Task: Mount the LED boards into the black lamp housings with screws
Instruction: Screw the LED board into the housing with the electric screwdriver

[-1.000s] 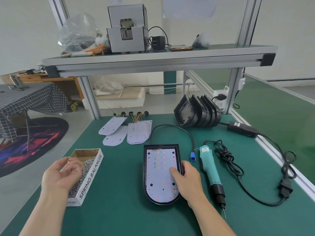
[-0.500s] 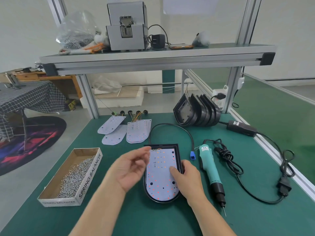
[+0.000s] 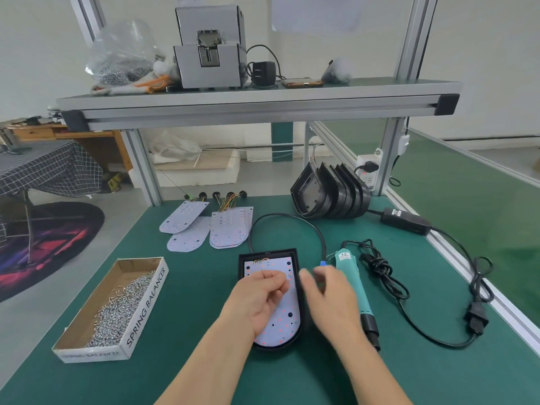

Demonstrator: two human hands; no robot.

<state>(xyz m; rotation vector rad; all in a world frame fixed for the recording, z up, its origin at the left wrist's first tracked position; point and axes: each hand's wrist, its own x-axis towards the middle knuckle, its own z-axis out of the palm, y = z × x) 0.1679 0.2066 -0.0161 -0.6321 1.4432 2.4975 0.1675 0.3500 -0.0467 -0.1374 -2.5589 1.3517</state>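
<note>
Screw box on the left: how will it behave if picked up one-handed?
Probably heavy for its size: the cardboard box holds a pile of loose metal screws. Thin open-top walls may flex. Screws are heaped toward the near end, so tilting would likely shift or spill them.

Single head-worn view, wide-angle. Looks forward and down from the near edge of the bench (image 3: 204, 317), close over its top. Shelf (image 3: 257, 103) crosses the upper frame at distance; floor (image 3: 43, 331) shows far left.
</note>
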